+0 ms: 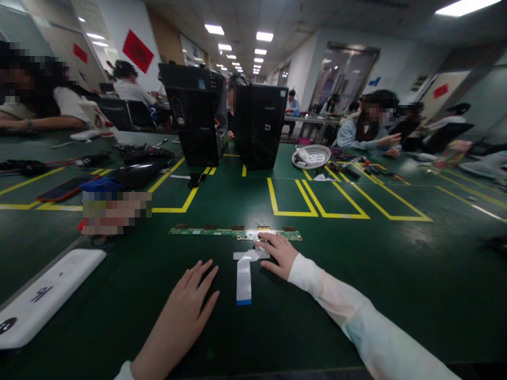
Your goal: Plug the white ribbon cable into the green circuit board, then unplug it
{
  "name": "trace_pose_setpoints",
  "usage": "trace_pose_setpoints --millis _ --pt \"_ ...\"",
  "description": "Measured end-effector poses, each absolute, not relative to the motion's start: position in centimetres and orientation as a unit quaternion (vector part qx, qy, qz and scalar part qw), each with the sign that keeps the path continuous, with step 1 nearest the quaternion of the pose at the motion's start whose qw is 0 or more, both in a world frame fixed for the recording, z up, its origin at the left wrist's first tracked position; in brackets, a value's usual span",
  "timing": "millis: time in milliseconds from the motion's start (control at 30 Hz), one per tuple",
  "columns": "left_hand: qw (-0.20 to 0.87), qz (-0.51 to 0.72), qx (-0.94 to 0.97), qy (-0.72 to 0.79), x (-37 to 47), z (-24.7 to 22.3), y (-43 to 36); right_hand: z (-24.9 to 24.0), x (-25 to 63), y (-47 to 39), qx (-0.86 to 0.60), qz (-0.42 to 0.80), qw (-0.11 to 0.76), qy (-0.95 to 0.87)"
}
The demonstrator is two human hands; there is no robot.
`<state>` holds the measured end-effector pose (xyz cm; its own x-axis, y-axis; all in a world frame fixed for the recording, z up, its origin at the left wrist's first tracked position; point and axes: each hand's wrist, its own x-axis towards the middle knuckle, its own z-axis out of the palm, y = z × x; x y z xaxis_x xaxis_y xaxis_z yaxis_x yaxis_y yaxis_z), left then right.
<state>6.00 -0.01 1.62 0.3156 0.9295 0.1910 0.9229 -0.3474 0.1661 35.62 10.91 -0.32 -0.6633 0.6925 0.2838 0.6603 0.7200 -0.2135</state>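
A long, thin green circuit board [206, 231] lies crosswise on the dark green table [317, 316]. Below its right half is a white flat ribbon cable [244, 279], bent, with a blue end toward me. My right hand [280, 255] rests at the board's right part and the cable's upper end, fingers spread; its fingertips touch there and grip nothing that I can see. My left hand [189, 301] lies on the table left of the cable, fingers apart, holding nothing.
Two black computer towers [194, 116] [263, 126] stand at the back. A white basket [311, 157] holds small parts. At left are a white device [47, 295], dark cables and a blue cloth-like item [101, 184]. Several people sit around. Yellow tape marks the table.
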Motion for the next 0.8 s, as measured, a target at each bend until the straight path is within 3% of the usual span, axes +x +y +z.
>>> trace_pose_setpoints --millis 233,800 --pt "0.073 0.108 0.891 0.435 11.8 5.8 3.3 -2.0 37.2 12.8 -0.399 0.021 0.244 -0.884" --pt "0.08 0.091 0.909 0.4 13.8 3.4 7.8 -1.4 37.7 12.5 -0.382 0.018 0.212 -0.899"
